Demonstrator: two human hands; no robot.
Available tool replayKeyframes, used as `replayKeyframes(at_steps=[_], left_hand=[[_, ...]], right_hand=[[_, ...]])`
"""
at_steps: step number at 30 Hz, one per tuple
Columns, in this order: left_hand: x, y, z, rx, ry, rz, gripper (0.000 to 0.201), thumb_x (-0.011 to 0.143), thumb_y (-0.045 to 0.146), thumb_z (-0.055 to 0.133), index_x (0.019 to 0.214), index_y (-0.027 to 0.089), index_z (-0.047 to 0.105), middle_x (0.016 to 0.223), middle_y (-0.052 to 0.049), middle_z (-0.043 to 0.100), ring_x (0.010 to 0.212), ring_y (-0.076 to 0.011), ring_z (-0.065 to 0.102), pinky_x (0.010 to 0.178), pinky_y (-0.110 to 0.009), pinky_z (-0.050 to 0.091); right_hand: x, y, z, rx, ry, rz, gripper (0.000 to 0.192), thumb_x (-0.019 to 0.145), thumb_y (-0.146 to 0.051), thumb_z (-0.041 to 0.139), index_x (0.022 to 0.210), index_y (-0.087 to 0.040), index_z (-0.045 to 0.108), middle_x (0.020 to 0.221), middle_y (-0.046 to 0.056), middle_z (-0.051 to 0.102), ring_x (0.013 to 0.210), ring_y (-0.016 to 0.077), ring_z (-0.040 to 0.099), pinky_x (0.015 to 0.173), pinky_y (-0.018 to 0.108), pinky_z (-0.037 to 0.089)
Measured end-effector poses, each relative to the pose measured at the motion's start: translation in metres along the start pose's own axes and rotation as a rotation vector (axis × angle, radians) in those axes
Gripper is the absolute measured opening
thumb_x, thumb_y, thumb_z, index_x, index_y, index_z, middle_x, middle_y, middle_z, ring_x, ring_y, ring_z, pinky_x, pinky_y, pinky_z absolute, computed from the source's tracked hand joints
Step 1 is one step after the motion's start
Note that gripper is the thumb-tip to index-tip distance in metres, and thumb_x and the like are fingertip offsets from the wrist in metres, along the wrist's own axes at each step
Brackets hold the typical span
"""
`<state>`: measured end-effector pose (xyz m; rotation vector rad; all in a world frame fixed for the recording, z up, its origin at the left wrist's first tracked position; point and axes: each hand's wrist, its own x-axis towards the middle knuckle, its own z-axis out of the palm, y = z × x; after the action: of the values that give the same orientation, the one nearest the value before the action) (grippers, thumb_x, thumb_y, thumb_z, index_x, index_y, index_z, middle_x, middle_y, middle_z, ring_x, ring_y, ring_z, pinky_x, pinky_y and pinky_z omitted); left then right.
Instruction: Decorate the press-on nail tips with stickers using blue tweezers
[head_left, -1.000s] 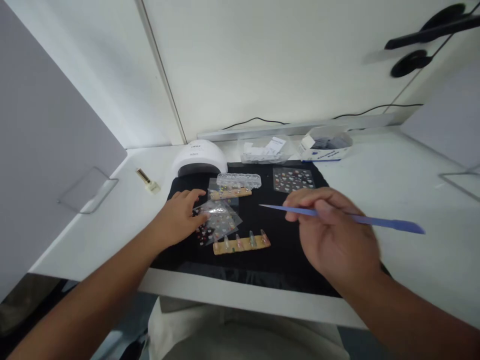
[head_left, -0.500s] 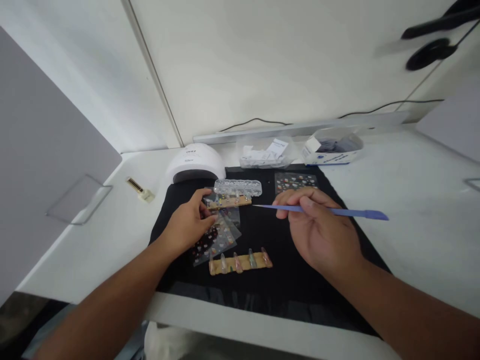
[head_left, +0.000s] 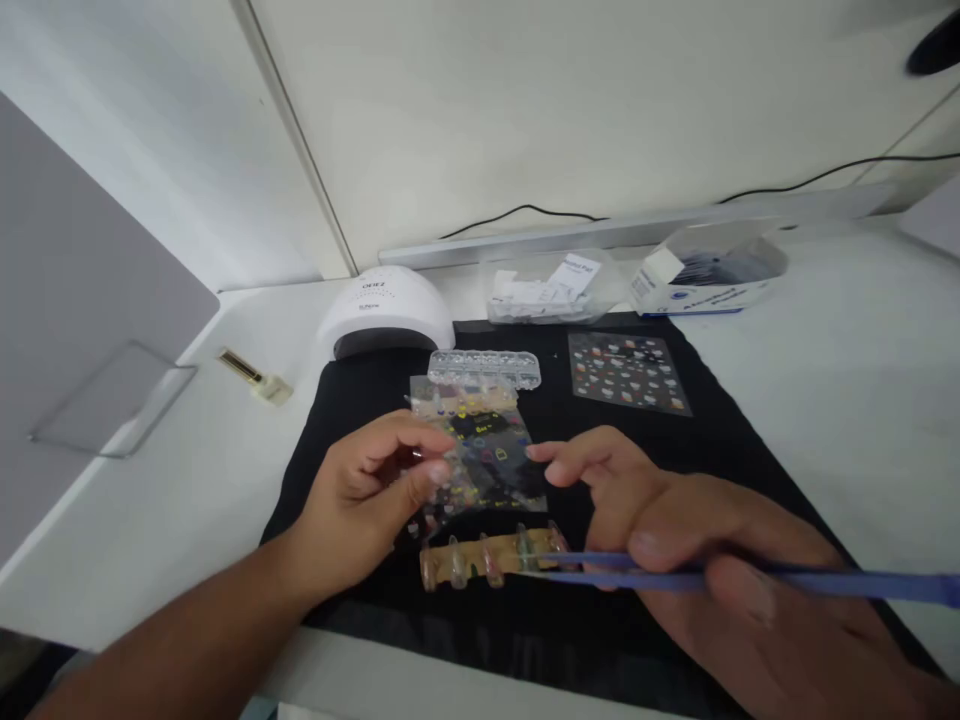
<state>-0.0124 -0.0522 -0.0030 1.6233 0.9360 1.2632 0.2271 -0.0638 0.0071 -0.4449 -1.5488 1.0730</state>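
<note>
Sticker sheet point(head_left: 480, 455) now lifted between both hands; earlier flat.

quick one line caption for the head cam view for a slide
Left hand pinches a clear sticker sheet over a black mat; right hand holds a blue tool.

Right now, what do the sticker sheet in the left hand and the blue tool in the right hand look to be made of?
The sticker sheet looks like thin clear plastic film: glossy, see-through, the black mat showing behind its colourful decals. The blue tool seems matte plastic, a slim uniform stick, though blur leaves that uncertain.
</note>
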Motion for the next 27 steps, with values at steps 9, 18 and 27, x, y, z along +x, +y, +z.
replayKeyframes(at_steps=[9, 18, 27], left_hand=[[-0.006, 0.005, 0.006, -0.119, -0.046, 0.050, 0.018, 0.090, 0.011, 0.073, 0.103, 0.023, 0.077, 0.085, 0.002, 0.063, 0.078, -0.0066, 0.061, 0.071, -0.014, 0.051], [-0.009, 0.007, 0.006, -0.027, -0.095, 0.142, 0.035, 0.082, 0.002, 0.075, 0.110, 0.023, 0.074, 0.085, 0.001, 0.065, 0.077, -0.0086, 0.063, 0.072, -0.016, 0.053], [-0.009, 0.005, 0.008, 0.071, -0.128, 0.195, 0.038, 0.087, 0.005, 0.073, 0.120, 0.025, 0.071, 0.090, 0.001, 0.069, 0.086, -0.0100, 0.065, 0.081, -0.019, 0.053]], right_hand=[[-0.005, 0.005, 0.004, -0.006, -0.037, 0.096, 0.022, 0.100, -0.036, 0.058, 0.105, -0.029, 0.079, 0.076, 0.006, 0.074, 0.087, 0.0253, 0.072, 0.081, 0.043, 0.061], [0.002, 0.001, 0.007, -0.058, 0.019, 0.043, 0.020, 0.097, -0.037, 0.063, 0.099, -0.029, 0.081, 0.070, 0.005, 0.072, 0.074, 0.0244, 0.068, 0.080, 0.046, 0.059], [-0.004, -0.006, 0.014, -0.086, 0.065, -0.001, 0.019, 0.097, -0.034, 0.063, 0.099, -0.027, 0.080, 0.071, 0.004, 0.070, 0.074, 0.0231, 0.068, 0.078, 0.044, 0.059]])
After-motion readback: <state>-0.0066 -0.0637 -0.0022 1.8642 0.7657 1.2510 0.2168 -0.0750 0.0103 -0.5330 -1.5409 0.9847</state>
